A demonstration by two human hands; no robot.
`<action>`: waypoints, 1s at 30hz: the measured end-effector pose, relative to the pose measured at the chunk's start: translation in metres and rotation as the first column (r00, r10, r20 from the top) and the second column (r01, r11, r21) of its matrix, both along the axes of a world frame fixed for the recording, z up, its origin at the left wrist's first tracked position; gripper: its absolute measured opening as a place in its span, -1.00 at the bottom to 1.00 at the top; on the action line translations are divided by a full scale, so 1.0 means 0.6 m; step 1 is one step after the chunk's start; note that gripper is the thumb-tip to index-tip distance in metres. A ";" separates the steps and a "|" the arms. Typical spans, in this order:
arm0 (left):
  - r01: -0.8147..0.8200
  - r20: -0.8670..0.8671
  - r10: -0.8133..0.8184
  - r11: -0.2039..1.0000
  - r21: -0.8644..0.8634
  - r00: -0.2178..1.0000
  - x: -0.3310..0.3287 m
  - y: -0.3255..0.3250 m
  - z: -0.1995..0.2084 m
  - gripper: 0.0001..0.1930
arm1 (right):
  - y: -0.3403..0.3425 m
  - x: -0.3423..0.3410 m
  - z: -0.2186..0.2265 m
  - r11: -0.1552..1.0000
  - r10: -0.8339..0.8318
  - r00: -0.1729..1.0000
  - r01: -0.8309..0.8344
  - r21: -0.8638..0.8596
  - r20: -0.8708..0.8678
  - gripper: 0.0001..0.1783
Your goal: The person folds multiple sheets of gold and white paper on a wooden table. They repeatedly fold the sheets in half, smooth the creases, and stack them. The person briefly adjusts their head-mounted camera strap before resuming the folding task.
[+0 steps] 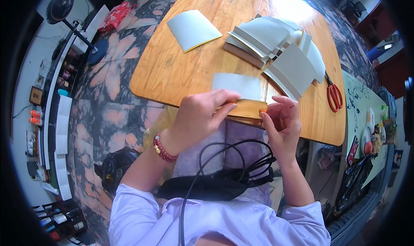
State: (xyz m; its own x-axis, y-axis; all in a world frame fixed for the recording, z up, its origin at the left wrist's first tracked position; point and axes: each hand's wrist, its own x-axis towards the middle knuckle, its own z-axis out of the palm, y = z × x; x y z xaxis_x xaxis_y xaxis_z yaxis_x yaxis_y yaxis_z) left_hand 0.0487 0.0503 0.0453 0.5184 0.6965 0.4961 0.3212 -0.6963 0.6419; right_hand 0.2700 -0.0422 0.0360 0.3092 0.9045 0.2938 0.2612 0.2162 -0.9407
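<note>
At the near edge of the wooden table (155, 73), a pale sheet of paper (237, 83) lies with its golden-yellow strip (246, 110) turned toward me. My left hand (198, 114), with a red bead bracelet on its wrist, pinches the strip's left part between thumb and fingers. The right end of the strip is held by my right hand (282, 119), thumb against its corner and the other fingers curled and raised. Another pale sheet (194, 29) with a yellow edge lies farther off at the left. A loose pile of folded pale sheets (269, 37) spreads over the far right.
Red-handled scissors (334, 97) rest at the table's right edge. Black cables (233, 149) and a black pouch (207, 188) hang before my body. A black plastic bag (120, 166) is on the floor at left. A pale green table (362, 95) with various items stands at right.
</note>
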 end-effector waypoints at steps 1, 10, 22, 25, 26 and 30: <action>-0.030 -0.041 0.025 0.991 -0.133 0.999 0.002 0.001 0.013 -0.78 | 0.004 -0.007 0.003 0.999 -0.038 0.998 0.038 -0.005 -0.039 -0.72; -0.185 -0.065 0.189 0.980 0.069 0.980 0.020 0.027 -0.006 -0.80 | 0.030 0.003 0.003 0.999 -0.029 0.922 0.011 0.048 0.386 -0.86; -0.202 -0.071 0.204 0.979 0.036 0.976 0.035 0.048 -0.014 -0.85 | 0.034 -0.006 -0.006 0.993 -0.079 0.878 0.027 0.115 0.473 -0.76; -0.229 -0.057 0.233 0.971 0.063 0.971 0.038 0.048 -0.015 -0.86 | 0.037 -0.005 -0.016 0.989 -0.093 0.843 0.017 0.147 0.531 -0.76; -0.241 -0.051 0.246 0.967 0.077 0.968 0.039 0.048 -0.015 -0.86 | 0.037 -0.004 -0.018 0.987 -0.097 0.827 0.010 0.159 0.553 -0.76; -0.241 -0.054 0.248 0.964 0.111 0.967 0.040 0.051 -0.018 -0.87 | 0.032 -0.006 -0.011 0.989 -0.088 0.832 0.005 0.151 0.548 -0.72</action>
